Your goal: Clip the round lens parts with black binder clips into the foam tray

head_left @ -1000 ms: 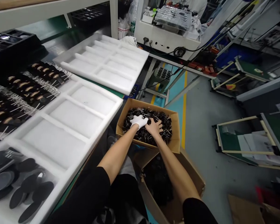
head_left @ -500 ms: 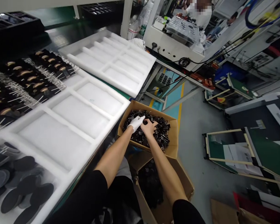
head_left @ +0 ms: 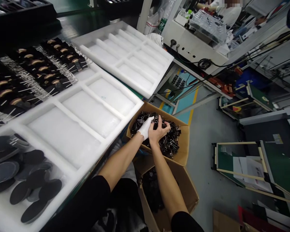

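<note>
My left hand (head_left: 146, 128), in a white glove, is over the cardboard box (head_left: 183, 146) of black binder clips (head_left: 170, 143). Its fingers are drawn together, and anything in them blends with the dark clips behind. Close against it on the right is my bare right hand (head_left: 158, 131), with its fingers apart and partly bent over the clips. Dark clips show between the two hands; whether a hand touches one I cannot tell. The clips lie in a loose heap with silvery wire handles sticking out.
A second cardboard box (head_left: 192, 193) with dark pieces stands below. To the left are a white foam tray (head_left: 79, 127) holding black discs (head_left: 32, 158) and rows of clipped parts (head_left: 36, 69). Behind lies another foam tray (head_left: 140, 69). Wheeled carts (head_left: 236, 143) stand right; a person (head_left: 228, 14) sits beyond.
My right hand's fingers have spread and risen from their bent position among the clips. My left hand stays beside it. The whole view has shifted slightly.
</note>
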